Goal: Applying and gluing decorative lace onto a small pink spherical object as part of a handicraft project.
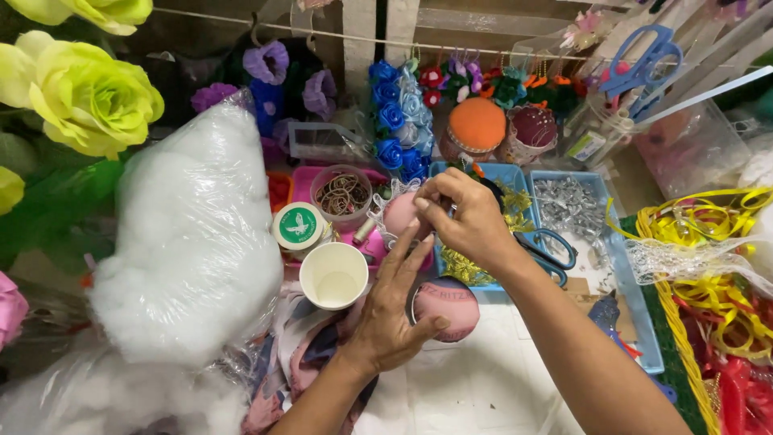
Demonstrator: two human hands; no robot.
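Left hand (pixel 392 316) is gripping a round pink tin (pixel 445 308) by its rim at mid-bench | right hand (pixel 467 216) is pinching closed on a pink ball (pixel 400 213) just above it | room: paper cup (pixel 333 275) and stuffing bag (pixel 189 234) are crowding the left, blue trays (pixel 609 242) the right; white bench (pixel 483 387) is lying open toward the near edge | tin: domed pink lid.

White table (pixel 499 379) carries stuffing bag (pixel 189 242), paper cup (pixel 333 275), blue trays (pixel 612 258).
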